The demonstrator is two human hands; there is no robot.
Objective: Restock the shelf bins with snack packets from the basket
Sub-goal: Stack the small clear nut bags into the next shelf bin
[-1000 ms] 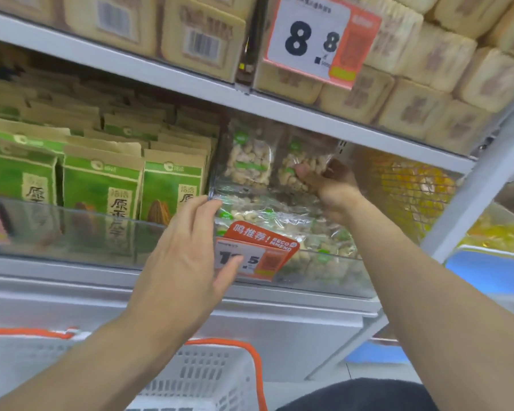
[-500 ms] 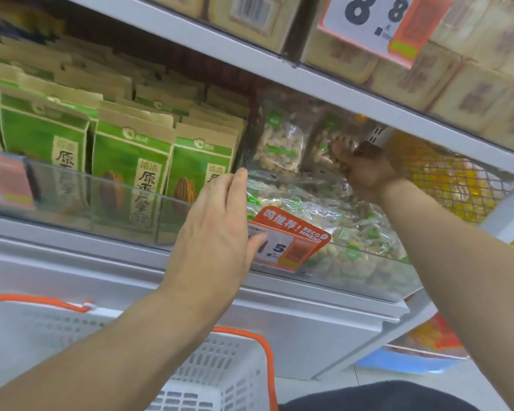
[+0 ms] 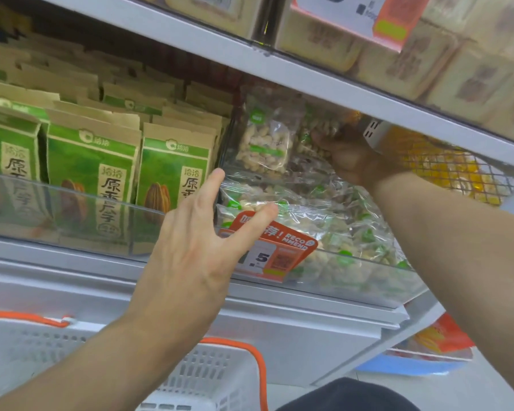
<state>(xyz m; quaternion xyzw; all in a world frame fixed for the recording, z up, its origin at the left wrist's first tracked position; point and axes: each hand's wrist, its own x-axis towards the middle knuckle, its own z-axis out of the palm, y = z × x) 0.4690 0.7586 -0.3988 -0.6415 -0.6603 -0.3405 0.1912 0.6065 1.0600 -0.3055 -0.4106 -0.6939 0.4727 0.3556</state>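
Left hand (image 3: 196, 247) is raised in front of the clear bin front (image 3: 353, 280), fingers straight and spread, thumb across the orange price tag (image 3: 275, 252); it holds nothing. Right hand (image 3: 350, 155) reaches deep into the bin beneath the upper shelf (image 3: 279, 69), fingers curled against an upright clear nut packet (image 3: 312, 134); whether they actually grip it cannot be told. Further nut packets (image 3: 324, 221) lie piled in the bin. Green paper pouches (image 3: 172, 170) stand in the neighbouring bin. White basket (image 3: 214, 378) with orange rim sits below.
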